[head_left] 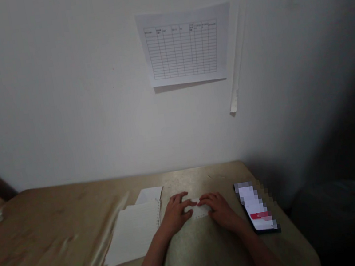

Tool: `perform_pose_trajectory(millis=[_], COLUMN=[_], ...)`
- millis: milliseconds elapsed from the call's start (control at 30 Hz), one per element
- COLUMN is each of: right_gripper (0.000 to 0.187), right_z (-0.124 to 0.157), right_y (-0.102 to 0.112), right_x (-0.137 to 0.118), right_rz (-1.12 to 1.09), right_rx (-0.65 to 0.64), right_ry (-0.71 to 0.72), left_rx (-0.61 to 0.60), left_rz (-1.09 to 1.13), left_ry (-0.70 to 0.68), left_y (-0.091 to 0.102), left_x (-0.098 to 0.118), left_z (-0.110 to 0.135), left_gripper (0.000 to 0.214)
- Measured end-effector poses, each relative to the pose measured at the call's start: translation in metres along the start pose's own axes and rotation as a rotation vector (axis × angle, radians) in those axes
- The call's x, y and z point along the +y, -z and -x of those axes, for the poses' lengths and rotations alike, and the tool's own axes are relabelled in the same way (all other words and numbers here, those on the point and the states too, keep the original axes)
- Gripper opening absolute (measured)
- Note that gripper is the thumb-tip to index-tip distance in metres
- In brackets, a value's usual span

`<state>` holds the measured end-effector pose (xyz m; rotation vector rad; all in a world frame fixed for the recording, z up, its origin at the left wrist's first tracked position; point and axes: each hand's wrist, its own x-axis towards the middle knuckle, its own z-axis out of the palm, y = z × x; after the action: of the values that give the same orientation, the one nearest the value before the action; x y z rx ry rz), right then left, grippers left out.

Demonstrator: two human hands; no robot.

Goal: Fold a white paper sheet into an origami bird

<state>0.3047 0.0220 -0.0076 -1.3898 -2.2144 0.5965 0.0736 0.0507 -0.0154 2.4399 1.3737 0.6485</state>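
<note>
A small white piece of paper [199, 211] lies on the table [52, 234] between my two hands. My left hand [176, 213] rests on its left part, thumb and fingers pinched on the paper's edge. My right hand [219, 208] presses down on its right part with fingers curled over it. Most of the paper is hidden under the hands.
A stack of lined, torn-out notebook sheets [133, 232] lies left of my hands. A phone [257, 208] with a lit screen lies to the right, near the table's right edge. A printed grid sheet [184, 46] hangs on the wall [58, 102] behind.
</note>
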Motion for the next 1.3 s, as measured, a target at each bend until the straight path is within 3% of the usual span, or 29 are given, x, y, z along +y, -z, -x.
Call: perform_pose_trajectory(millis=[267,700,800,933,1033,1300], right_gripper=[0.071,0.072,0.063,0.032,0.020,0.023], right_z=[0.000,0.000,-0.001,0.002,0.003,0.000], right_y=[-0.002,0.001,-0.002,-0.005,-0.007,-0.009], right_x=[0.006,0.009,0.003,-0.012,-0.018,-0.012], right_rz=[0.034,0.000,0.000,0.038,0.063,0.078], right_rx=[-0.035,-0.054,-0.010,0.120,0.159,0.134], right_ry=[0.027,0.051,0.049,0.006,-0.006,-0.028], left_rx=[-0.032,0.022,0.052,0.096,0.110,0.087], left_rz=[-0.005,-0.014,-0.025,-0.032,-0.026,-0.021], left_ry=[0.021,0.048,0.066,0.104,0.132,0.149], left_y=[0.003,0.002,0.003,0.004,0.004,0.004], left_x=[0.001,0.007,0.016,0.028,0.034,0.032], left_z=[-0.001,0.000,0.000,-0.001,-0.001,-0.003], left_gripper=[0.034,0.035,0.033,0.023,0.025,0.027])
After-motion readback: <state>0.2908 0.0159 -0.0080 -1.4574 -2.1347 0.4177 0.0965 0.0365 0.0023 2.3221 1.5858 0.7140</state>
